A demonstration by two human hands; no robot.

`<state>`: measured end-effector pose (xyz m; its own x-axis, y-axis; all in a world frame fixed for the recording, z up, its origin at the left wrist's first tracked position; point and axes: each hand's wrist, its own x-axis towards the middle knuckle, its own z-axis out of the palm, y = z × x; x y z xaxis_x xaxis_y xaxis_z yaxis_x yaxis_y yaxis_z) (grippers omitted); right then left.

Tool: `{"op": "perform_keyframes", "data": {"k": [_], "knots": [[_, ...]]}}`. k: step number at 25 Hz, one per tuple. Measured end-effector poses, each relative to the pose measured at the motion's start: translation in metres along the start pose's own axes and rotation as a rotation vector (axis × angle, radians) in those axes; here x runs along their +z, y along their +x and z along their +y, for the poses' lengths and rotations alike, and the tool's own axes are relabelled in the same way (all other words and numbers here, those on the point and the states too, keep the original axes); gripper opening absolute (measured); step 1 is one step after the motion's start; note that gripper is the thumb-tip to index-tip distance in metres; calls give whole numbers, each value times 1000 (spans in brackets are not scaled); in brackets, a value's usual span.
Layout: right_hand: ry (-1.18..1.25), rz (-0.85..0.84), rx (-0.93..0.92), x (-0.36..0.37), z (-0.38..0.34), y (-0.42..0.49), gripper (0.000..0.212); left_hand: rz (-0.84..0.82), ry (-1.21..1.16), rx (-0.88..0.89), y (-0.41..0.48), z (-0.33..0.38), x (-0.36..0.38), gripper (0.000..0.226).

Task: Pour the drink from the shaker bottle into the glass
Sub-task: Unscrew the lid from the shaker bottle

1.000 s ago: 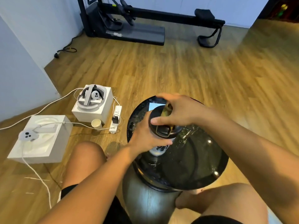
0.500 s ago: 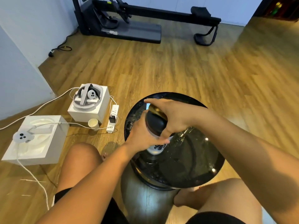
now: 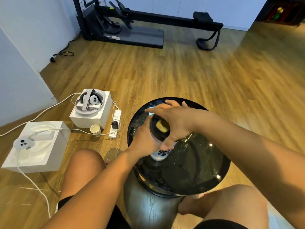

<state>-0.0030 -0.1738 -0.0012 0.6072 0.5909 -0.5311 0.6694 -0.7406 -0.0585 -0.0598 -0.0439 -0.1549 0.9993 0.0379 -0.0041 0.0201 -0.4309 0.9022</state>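
Standing upright on the round black table, the shaker bottle is wrapped by the left hand. The right hand curls over its black lid, fingers gripping the rim.

Left hand: fingers curled in a side grip.
Right hand: palm down, fingers spread, thumb pinching.

single head-worn wide-angle view, looking forward and down – close over the round tabletop, floor stretching beyond
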Motion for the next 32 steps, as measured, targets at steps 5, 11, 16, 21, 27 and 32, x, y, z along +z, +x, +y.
{"op": "perform_keyframes", "data": {"k": [5, 11, 16, 21, 27, 32], "knots": [[-91, 222, 376, 2, -11, 8, 93, -3, 32, -28, 0, -3, 0, 94], [37, 41, 29, -11, -7, 4, 60, 6, 22, 14, 0, -5, -1, 105], [109, 166, -56, 4, -12, 6, 76, -27, -32, -3, 0, -4, 2, 108], [-65, 160, 215, 9, -9, 14, 98, -35, -50, -38, -1, -2, 0, 119], [-67, 53, -72, 6, -14, 11, 83, -42, -10, -8, -2, -1, 0, 119], [-150, 200, 386, 7, -16, 13, 88, -32, -28, -41, 0, -2, 2, 117]]}}
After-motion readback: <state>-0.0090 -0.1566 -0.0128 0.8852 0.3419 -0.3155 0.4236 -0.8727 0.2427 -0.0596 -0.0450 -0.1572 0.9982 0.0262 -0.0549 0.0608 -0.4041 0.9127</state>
